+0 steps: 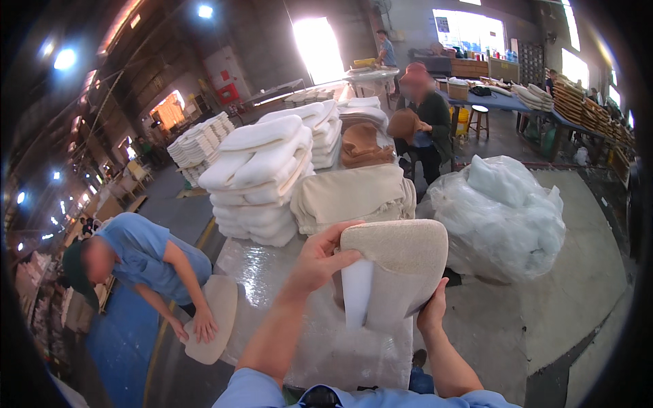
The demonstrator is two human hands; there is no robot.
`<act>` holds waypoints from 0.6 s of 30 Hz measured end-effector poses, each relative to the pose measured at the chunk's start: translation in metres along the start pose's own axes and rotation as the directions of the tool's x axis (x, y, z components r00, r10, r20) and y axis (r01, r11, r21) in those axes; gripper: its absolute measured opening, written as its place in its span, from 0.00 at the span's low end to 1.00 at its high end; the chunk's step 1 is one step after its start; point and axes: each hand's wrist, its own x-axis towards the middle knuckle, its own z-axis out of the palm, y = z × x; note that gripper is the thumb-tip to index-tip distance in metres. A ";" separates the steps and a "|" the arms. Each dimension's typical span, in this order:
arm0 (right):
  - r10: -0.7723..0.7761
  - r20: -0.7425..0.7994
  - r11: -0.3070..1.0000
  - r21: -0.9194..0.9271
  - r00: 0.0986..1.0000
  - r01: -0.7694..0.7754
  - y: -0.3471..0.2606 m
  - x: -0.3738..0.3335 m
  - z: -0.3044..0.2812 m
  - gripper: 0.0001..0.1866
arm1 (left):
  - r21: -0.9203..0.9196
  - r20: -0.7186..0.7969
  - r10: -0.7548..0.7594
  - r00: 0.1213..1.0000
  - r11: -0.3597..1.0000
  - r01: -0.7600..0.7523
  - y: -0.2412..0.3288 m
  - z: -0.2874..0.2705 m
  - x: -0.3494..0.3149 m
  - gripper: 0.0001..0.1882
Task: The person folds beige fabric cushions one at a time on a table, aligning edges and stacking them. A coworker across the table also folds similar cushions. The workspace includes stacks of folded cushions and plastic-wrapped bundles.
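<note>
A cushion in a beige fabric cover [405,255] is raised in front of me over the table. A strip of white foam [357,292] shows at its left side, beside the fabric's edge. My left hand [325,255] is closed on the upper left edge of the cover, thumb on the near face and fingers behind. Low on the right side, my right hand [432,309] grips the cushion's edge; its fingers are partly hidden behind it. Just beyond lies a folded stack of beige fabric covers [354,194].
Plastic film covers the table [320,357]. Tall stacks of white pads [255,180] stand at its far left, brown covers [367,146] behind. A big plastic bag [500,217] bulges at right. One co-worker [160,251] presses a beige cushion at left; another [428,115] holds a brown piece.
</note>
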 end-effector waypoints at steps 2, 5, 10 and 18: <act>-0.009 -0.057 1.000 -0.023 0.998 0.008 -0.001 -0.004 -0.006 0.44 | -0.025 0.006 0.004 1.000 1.000 -0.004 -0.020 0.003 -0.013 0.34; 0.026 -0.117 0.988 -0.146 0.993 -0.043 0.019 -0.007 -0.030 0.44 | -0.140 -0.022 -0.009 1.000 0.990 0.006 -0.059 0.019 -0.035 0.33; 0.042 -0.086 0.989 -0.137 0.995 -0.053 0.008 -0.011 -0.035 0.41 | -0.129 -0.145 -0.027 0.989 0.992 0.009 -0.073 0.046 -0.041 0.33; -0.154 0.559 0.680 -0.538 0.815 0.498 -0.103 -0.029 0.033 0.44 | -0.045 -0.208 0.020 0.978 0.999 -0.030 -0.070 0.016 -0.023 0.33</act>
